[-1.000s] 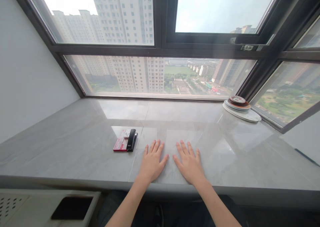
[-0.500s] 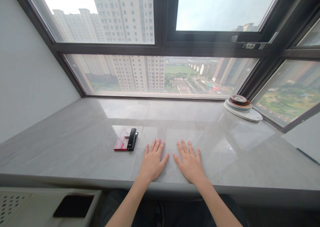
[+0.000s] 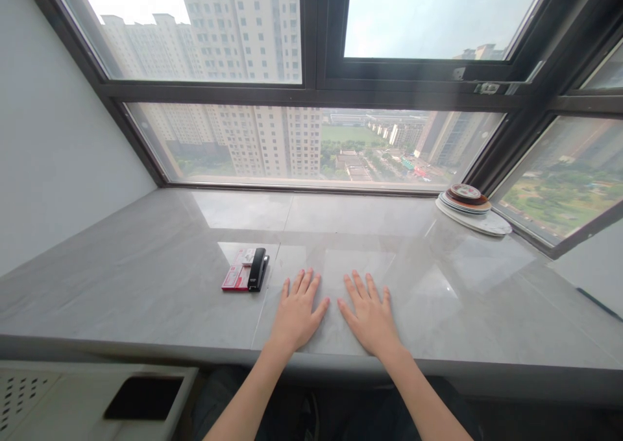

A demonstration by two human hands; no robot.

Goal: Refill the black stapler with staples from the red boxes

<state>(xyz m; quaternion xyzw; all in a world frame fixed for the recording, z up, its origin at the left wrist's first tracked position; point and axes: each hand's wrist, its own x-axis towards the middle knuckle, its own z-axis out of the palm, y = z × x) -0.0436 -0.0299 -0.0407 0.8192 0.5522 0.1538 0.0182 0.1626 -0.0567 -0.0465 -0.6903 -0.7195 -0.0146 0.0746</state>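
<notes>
Both palms rest on a grey marble-like sill (image 3: pixel 160 298). My left hand (image 3: pixel 296 314) lies flat, fingers spread, holding nothing. To its right, with a gap between the thumbs, my right hand (image 3: pixel 370 318) also lies flat and spread with nothing in it. Left of my left hand is a black stapler (image 3: pixel 256 270). It sits against a red-and-white flat box (image 3: pixel 235 277), and a smaller pale box (image 3: pixel 248 257) shows on top beside the stapler. Neither hand touches these things.
A stack of round plates or coasters (image 3: pixel 470 209) stands at the back right corner. Dark-framed windows (image 3: pixel 311 95) rise behind the sill, and a white wall (image 3: pixel 58 136) bounds the left. Below the front edge at left is a pale cabinet (image 3: pixel 63 402) with a dark opening.
</notes>
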